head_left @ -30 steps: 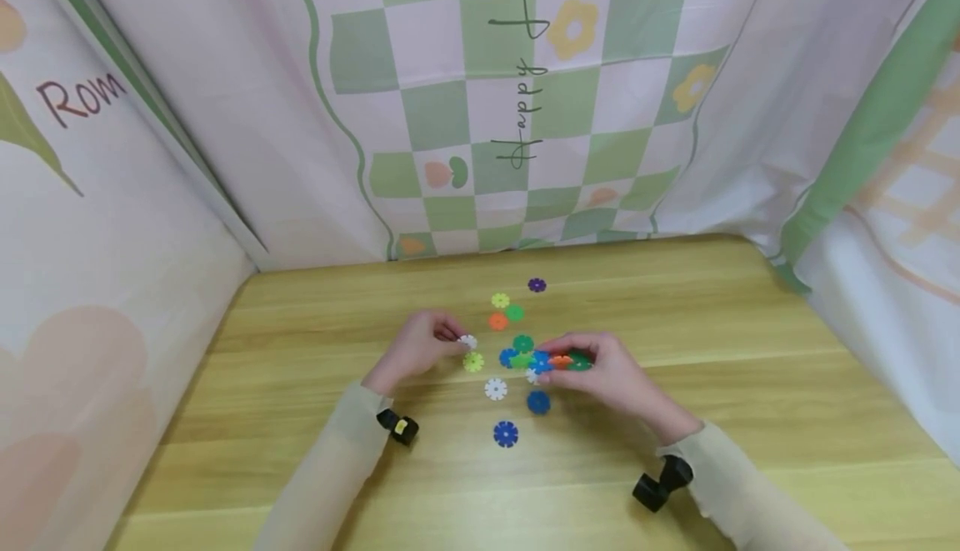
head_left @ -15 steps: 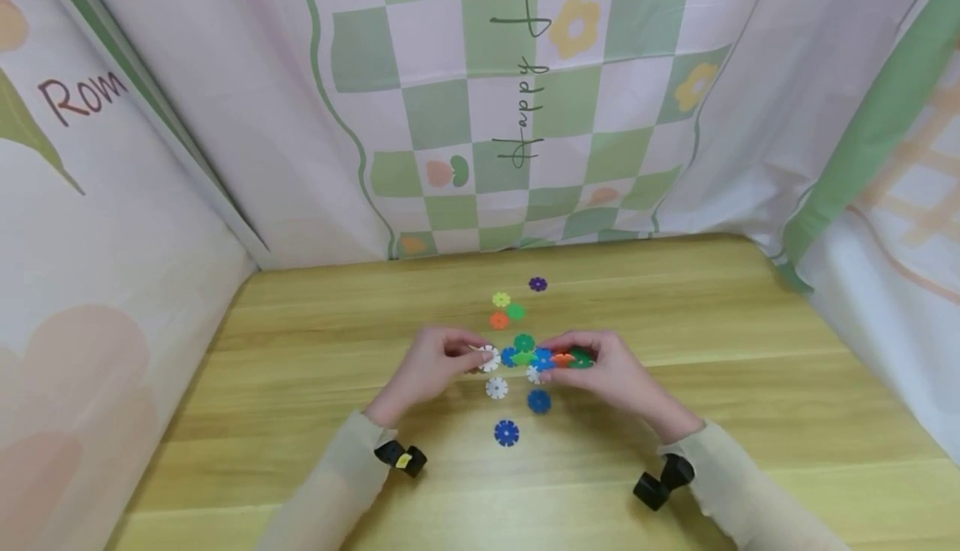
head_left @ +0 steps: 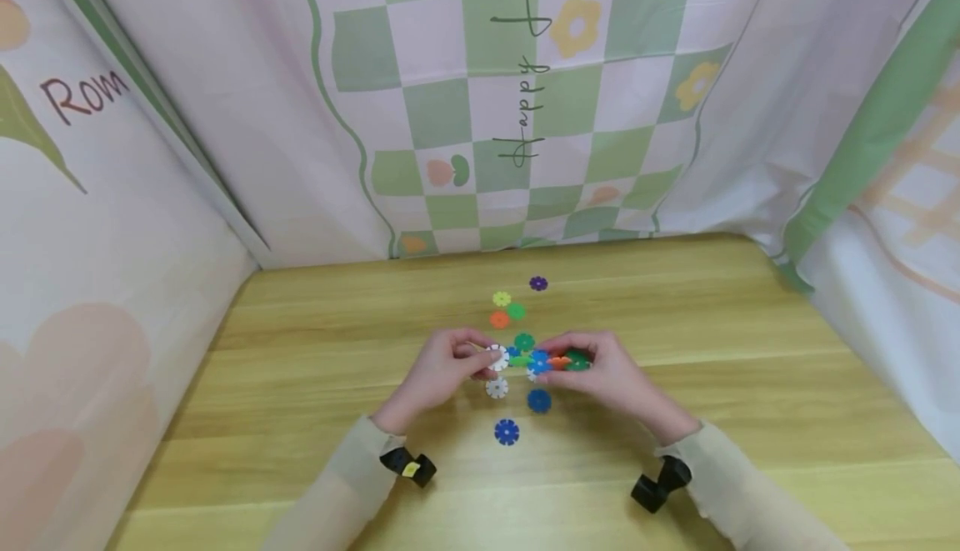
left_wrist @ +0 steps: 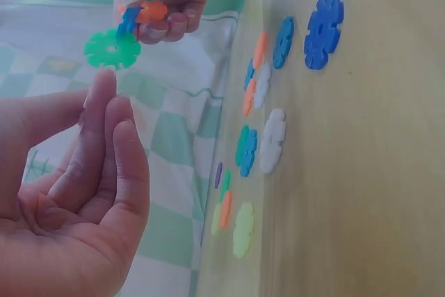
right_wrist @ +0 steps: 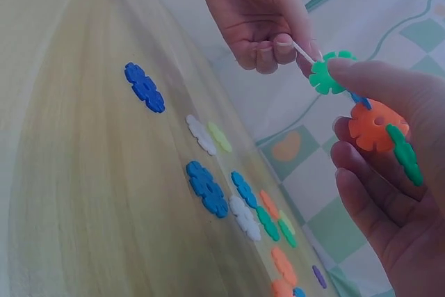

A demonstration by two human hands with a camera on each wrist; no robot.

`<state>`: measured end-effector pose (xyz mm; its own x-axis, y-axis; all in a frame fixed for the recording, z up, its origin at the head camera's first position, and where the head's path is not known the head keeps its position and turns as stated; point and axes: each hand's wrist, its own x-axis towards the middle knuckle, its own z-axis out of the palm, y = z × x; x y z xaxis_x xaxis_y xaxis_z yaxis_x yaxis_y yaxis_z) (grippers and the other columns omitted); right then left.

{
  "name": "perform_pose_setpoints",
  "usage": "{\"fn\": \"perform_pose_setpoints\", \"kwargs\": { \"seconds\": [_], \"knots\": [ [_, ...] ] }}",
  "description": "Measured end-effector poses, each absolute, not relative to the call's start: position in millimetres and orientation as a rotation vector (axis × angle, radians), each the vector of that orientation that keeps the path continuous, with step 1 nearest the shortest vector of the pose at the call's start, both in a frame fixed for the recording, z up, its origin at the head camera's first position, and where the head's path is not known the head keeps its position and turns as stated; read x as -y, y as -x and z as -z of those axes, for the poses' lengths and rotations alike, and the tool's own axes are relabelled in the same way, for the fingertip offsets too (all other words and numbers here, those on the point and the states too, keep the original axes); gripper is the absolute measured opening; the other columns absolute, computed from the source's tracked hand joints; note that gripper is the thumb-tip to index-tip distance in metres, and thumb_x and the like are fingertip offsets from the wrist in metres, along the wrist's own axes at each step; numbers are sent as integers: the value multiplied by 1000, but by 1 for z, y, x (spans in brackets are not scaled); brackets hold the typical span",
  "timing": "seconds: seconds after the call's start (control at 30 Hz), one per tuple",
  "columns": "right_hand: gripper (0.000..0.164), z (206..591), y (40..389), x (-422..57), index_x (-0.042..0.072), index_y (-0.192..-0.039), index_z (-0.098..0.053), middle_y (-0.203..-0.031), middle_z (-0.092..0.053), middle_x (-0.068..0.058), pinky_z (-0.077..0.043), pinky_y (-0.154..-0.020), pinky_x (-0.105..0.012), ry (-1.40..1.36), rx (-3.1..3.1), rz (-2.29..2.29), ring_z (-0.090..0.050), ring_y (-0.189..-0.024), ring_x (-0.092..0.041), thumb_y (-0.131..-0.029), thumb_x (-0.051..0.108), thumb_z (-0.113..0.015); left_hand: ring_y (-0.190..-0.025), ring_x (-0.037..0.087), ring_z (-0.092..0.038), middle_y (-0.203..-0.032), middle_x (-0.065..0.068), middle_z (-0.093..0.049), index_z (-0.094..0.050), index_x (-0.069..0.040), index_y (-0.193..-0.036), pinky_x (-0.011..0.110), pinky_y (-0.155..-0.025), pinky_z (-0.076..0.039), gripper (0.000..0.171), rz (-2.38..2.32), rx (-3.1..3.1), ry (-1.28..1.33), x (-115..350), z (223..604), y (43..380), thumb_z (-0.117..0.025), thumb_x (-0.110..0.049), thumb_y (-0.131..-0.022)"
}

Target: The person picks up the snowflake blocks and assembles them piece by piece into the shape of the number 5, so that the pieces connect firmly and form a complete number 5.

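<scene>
My left hand (head_left: 442, 368) pinches a white flower-shaped notched disc (head_left: 498, 358) between thumb and fingers. In the right wrist view the white disc (right_wrist: 303, 52) shows edge-on; my left fingers hide it in the left wrist view. My right hand (head_left: 603, 368) grips a short chain of interlocked discs: light green (right_wrist: 333, 73), blue (left_wrist: 128, 23), orange (right_wrist: 377, 124) and darker green (right_wrist: 404, 154). The white disc is up against the chain's light green end. Whether their slots are joined I cannot tell. Both hands hold these pieces above the table.
Loose discs lie on the wooden table (head_left: 315, 334) below and around the hands: dark blue (head_left: 507, 432), blue (head_left: 539, 401), white (head_left: 497, 388), orange (head_left: 499, 319), purple (head_left: 537, 283) and several others. A patterned curtain (head_left: 525, 117) hangs behind the table.
My left hand has lifted the white disc off the left side of the pieces and carried it right, to the chain's end. The right hand has stayed nearly still with the chain.
</scene>
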<state>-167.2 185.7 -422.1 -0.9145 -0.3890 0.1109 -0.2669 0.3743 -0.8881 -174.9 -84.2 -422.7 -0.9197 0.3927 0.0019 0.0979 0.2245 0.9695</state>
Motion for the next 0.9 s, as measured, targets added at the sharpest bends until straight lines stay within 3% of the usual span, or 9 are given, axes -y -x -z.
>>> {"fn": "perform_pose_setpoints", "kwargs": {
  "seconds": [0.17, 0.33, 0.67, 0.9],
  "knots": [
    [43, 423, 166, -186, 16, -117, -75, -116, -71, 1, -52, -92, -51, 599, -2509, 1595, -64, -106, -24, -79, 29, -90, -82, 34, -73, -82, 7, -74, -68, -1, -109, 38, -79, -60, 19, -1775, -2224, -481, 83, 424, 174, -67, -19, -101],
    [42, 423, 166, -186, 17, -117, -75, -118, -70, 0, -52, -92, -48, 573, -2504, 1606, -63, -107, -24, -79, 29, -90, -80, 25, -71, -87, 8, -73, -69, 2, -110, 47, -80, -59, 21, -1783, -2237, -511, 82, 424, 173, -60, -16, -105],
    [43, 424, 167, -187, 16, -117, -76, -118, -71, -1, -51, -93, -49, 564, -2503, 1618, -62, -108, -25, -78, 29, -91, -77, 18, -68, -87, 5, -72, -70, 2, -107, 52, -80, -58, 20, -1770, -2275, -483, 81, 421, 171, -63, -16, -103],
    [43, 422, 164, -186, 15, -117, -76, -117, -71, 0, -52, -92, -44, 564, -2517, 1614, -63, -107, -24, -78, 27, -91, -78, 20, -70, -88, 6, -72, -70, 1, -104, 42, -78, -60, 16, -1784, -2238, -491, 79, 420, 169, -65, -15, -102]
  ]
}}
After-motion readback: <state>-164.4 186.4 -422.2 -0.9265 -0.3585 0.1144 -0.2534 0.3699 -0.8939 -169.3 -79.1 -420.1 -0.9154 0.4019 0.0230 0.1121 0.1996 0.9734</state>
